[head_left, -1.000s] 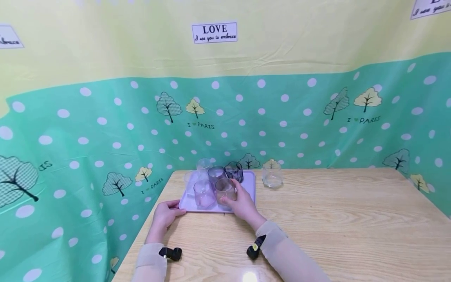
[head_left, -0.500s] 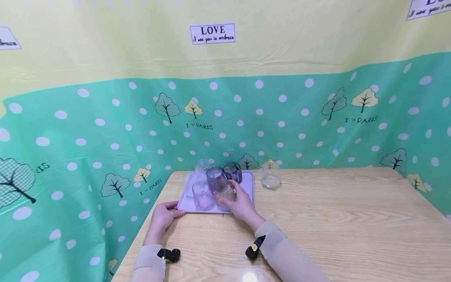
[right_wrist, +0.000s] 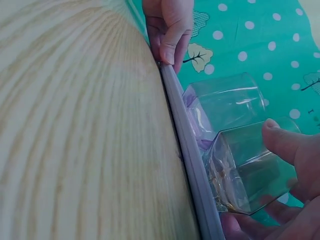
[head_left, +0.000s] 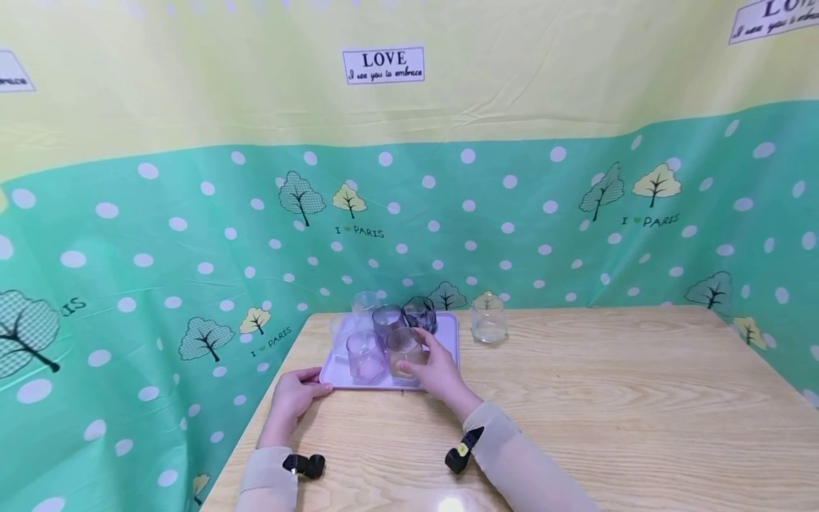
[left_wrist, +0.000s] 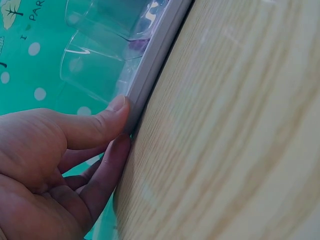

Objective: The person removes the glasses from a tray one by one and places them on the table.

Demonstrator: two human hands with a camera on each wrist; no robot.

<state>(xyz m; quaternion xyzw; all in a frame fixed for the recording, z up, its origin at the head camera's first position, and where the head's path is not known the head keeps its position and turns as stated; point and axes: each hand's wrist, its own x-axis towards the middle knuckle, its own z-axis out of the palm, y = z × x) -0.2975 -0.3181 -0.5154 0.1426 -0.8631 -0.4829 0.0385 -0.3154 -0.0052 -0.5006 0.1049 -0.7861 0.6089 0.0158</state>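
Note:
A light purple tray (head_left: 451, 328) lies on the table and bears several faceted drinking glasses. My left hand (head_left: 293, 400) pinches its front left corner, with the thumb on the rim and fingers below, as the left wrist view shows. My right hand (head_left: 441, 371) grips a brownish glass (right_wrist: 245, 170) at the tray's front right, thumb on one side and fingers on the other. Just left of that stands a pink-tinted glass (head_left: 366, 361). Behind them are a grey-purple glass (head_left: 387, 323), a dark glass (head_left: 420, 316) and a clear glass (head_left: 365, 306). Faint clear glass at the tray's left is hard to make out.
Another clear glass (head_left: 489, 326) stands on the wooden table (head_left: 608, 398), right of the tray. A green and yellow curtain (head_left: 525, 213) hangs along the table's back and left side.
The head view has shifted slightly. Both hands keep their hold on the tray corner and the brownish glass, and the glasses stay in the same arrangement.

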